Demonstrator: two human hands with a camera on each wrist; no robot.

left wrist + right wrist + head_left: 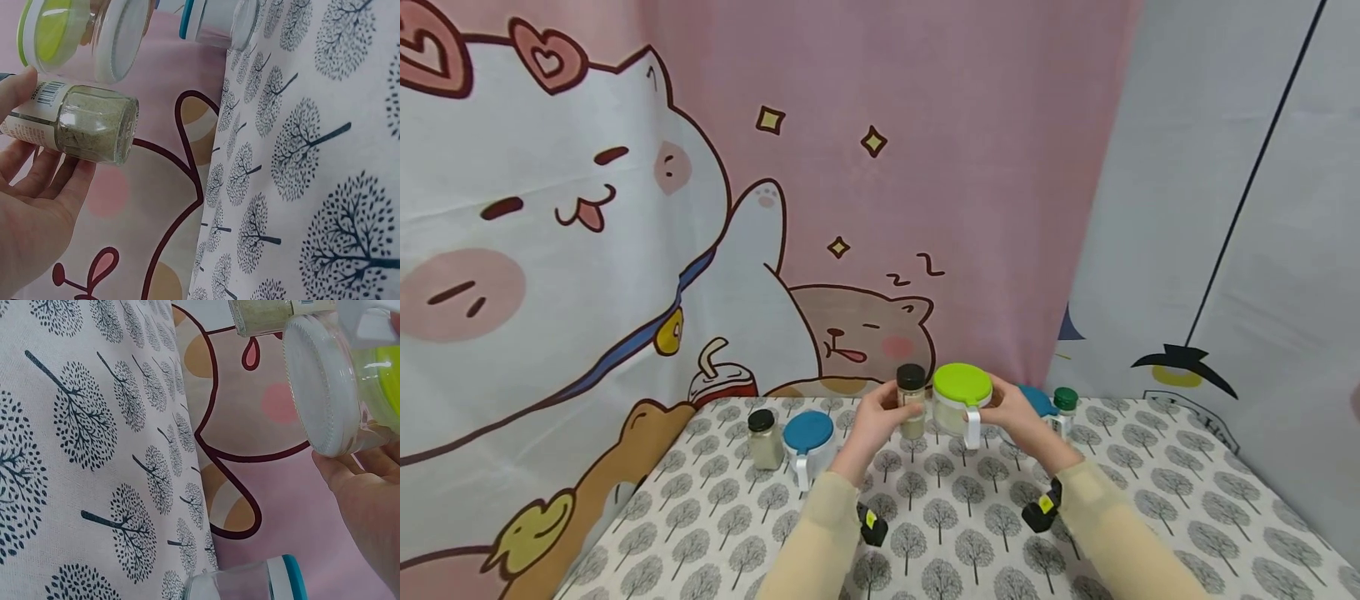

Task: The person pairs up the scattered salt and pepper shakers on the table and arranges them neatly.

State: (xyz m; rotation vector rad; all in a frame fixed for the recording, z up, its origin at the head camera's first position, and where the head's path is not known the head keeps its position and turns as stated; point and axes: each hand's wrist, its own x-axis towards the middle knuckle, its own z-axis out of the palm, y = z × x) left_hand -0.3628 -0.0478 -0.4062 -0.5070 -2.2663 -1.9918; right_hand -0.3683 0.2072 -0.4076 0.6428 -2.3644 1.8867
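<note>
My left hand [874, 421] grips a small glass spice jar [912, 407] with a black lid, thumb on one side and fingers on the other. In the left wrist view this spice jar [97, 125] shows a barcode label and pale greenish-beige powder, and is raised off the cloth. Beside it, my right hand [1013, 412] holds a round clear seasoning jar [962, 385] with a lime-green lid and a white handle. From the right wrist view, the seasoning jar's whitish base [319, 387] is lifted off the table, fingers around its side. Both jars are upright and close together.
To the left stand a black-lidded spice jar [765, 442] and a blue-lidded jar [809, 432] with a white handle. Behind my right hand are another blue-lidded jar [1037, 400], partly hidden, and a green-capped bottle [1065, 400]. A cartoon curtain [985, 167] hangs behind the tree-print tablecloth [940, 542].
</note>
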